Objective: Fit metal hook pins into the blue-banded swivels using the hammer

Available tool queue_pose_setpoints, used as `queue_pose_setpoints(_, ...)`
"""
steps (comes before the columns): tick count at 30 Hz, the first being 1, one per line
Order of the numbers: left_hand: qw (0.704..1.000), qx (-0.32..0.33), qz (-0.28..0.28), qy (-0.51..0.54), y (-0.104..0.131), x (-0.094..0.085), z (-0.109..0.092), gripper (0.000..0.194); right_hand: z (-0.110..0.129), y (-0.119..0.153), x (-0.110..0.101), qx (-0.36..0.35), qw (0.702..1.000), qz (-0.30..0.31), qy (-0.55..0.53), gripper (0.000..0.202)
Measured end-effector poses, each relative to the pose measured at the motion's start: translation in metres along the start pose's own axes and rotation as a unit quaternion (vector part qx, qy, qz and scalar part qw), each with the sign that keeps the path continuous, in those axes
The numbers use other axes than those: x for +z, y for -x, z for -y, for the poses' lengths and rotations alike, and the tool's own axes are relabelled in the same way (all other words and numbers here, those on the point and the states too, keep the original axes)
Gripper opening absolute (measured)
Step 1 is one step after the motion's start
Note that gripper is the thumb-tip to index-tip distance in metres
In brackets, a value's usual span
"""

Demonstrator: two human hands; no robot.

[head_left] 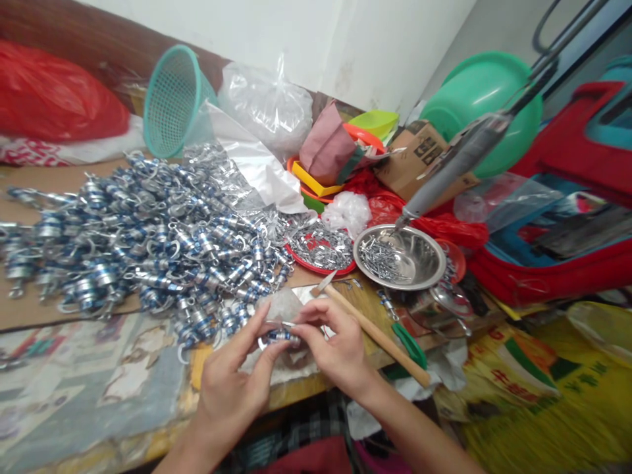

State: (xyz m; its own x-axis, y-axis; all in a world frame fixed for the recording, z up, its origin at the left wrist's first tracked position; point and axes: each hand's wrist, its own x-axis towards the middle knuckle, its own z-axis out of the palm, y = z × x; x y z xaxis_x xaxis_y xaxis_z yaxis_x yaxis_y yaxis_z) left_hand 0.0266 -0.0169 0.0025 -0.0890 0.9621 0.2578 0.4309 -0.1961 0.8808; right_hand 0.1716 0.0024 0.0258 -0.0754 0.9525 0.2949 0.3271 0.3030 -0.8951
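Between my two hands is a small blue-and-silver metal piece with a curved end. My left hand grips its left side between thumb and fingers. My right hand pinches at its right end, and any smaller part in those fingertips is too blurred to name. Just beyond the fingers sits a whitish block, partly covered by my hands. A hammer with a wooden handle lies right beside my right hand. To the left spreads a large heap of similar blue-and-silver pieces, many with curved hooks.
Behind the hammer stand a steel bowl of thin metal pins and a red tray of small silver strips. A grey-handled tool slants above the bowl. Green scissor-like handles lie at right. A turquoise basket is at the back.
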Motion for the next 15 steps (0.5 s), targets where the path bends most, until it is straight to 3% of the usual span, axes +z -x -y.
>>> queue_pose_setpoints(9, 1.0, 0.019, 0.018, -0.001, 0.0034, -0.0031, 0.0021, 0.035, 0.0049, 0.0016, 0.0006, 0.08, 0.992, 0.04, -0.09, 0.021)
queue_pose_setpoints(15, 0.993, 0.018, 0.037, 0.11, 0.0081, 0.0025, 0.007, 0.013, 0.005, 0.01, 0.0013, 0.045, 0.996, 0.03, -0.071, 0.019)
